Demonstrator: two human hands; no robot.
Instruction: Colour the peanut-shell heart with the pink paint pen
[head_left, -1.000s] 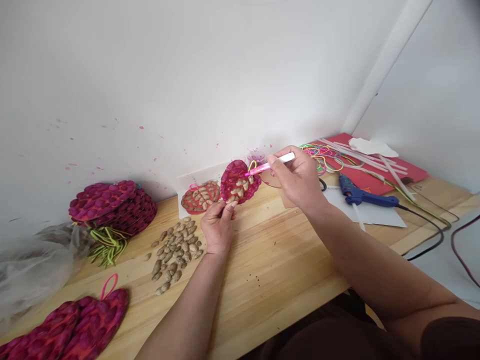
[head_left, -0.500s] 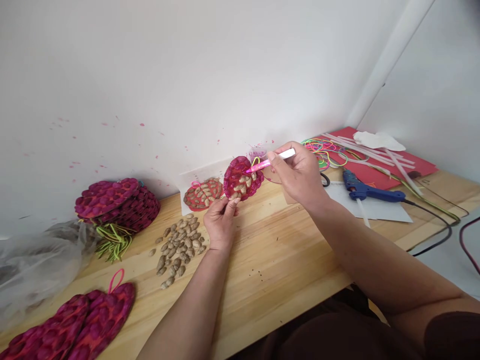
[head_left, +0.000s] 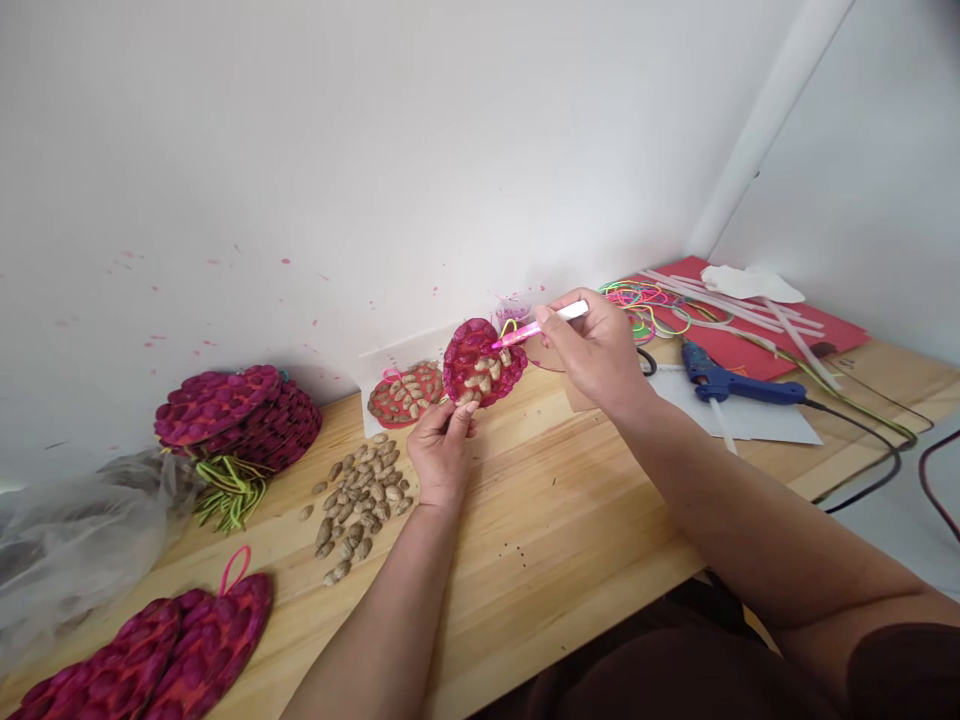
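Observation:
My left hand [head_left: 444, 448] pinches the lower edge of a round red disc covered with peanuts [head_left: 480, 362], holding it tilted up above the table. Many of its peanuts are coloured magenta; several in the middle and bottom are still bare tan. A yellow-green loop [head_left: 509, 328] sticks out at its upper right. In my right hand [head_left: 592, 345] is a pink marker with a white end [head_left: 540, 324], its tip at the disc's upper middle. Behind the disc, a red piece with uncoloured peanuts [head_left: 405, 393] and a pink loop rests on white paper.
Loose peanuts [head_left: 364, 505] lie left of my left arm. A stack of magenta discs [head_left: 240, 415] and more discs [head_left: 202, 650] sit further left, beside clear plastic [head_left: 82, 540]. At right are a blue glue gun [head_left: 739, 380], coloured cords [head_left: 637, 300], glue sticks [head_left: 720, 300] and red sheets [head_left: 832, 330].
The disc has shifted slightly left and down in view, with the marker tip still against it. Both hands keep their grips, and the camera view has moved a little.

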